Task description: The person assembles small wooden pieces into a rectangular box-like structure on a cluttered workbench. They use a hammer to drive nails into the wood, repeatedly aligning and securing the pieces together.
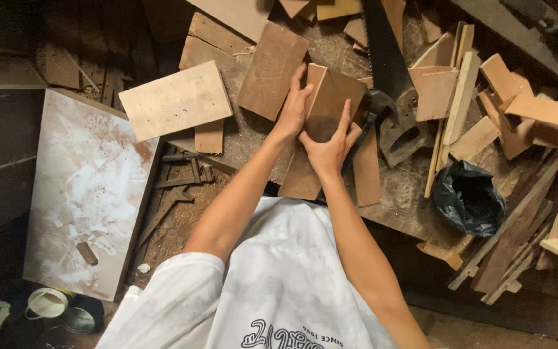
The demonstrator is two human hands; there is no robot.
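The small brown wooden board (332, 97) is held up on its edge, just above the table (395, 207), near the middle of the view. The left hand (294, 106) grips its left edge, with the fingers closed around the side. The right hand (332, 143) is pressed flat on the front face from below, with the thumb on the left and the fingers spread over the wood. So both hands are closed on this one board, and neither is free.

A second, lighter piece seems to stand directly behind the board; I cannot tell if it is joined to it or only touching. Under the hands lie two longer brown strips (305, 178). Just to the right lies a handsaw (389, 77), its dark blade running to the top and its handle near the right hand. Left of the hands lie a dark brown board (271, 71) and a pale plywood square (174, 100). Further right are a heap of pale offcuts (518, 103) and a black plastic bag (467, 197). At the far left lies a large white-smeared panel (85, 194).

In my judgement, the main risk is the saw: its teeth are near the right wrist, so a slip of the board could bring the hand against them. The sawdust on the table may also let the board slide, and rough edges could give splinters.
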